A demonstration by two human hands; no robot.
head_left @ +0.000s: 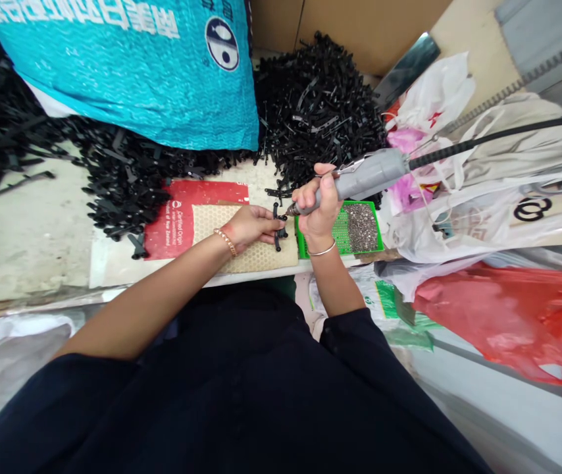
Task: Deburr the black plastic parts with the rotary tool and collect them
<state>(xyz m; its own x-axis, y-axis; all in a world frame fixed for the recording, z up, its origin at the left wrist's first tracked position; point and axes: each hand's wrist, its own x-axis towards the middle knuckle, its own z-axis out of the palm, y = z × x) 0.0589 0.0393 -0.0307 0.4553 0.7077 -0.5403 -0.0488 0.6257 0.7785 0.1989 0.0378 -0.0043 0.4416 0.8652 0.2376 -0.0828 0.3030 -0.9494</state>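
My left hand (249, 228) pinches a small black plastic bracket (279, 230) above a cream dimpled mat (241, 262). In my right hand (321, 209) is a grey electric screwdriver (372, 174), its fingers wrapped round the body. The tool's tip points left and sits close to the bracket; whether they touch, I cannot tell. Just right of my right hand lies a green tray (341, 232) with small metal screws (362, 227) heaped in its right part. Under the mat's left side is a red printed sheet (167, 227).
Heaps of black plastic parts (323, 112) lie behind my hands and to the left. A blue printed sack (137, 85) rests over some of them. White plastic bags (478, 204) and a red bag (508, 316) crowd the right. A black cable (498, 135) trails right from the screwdriver.
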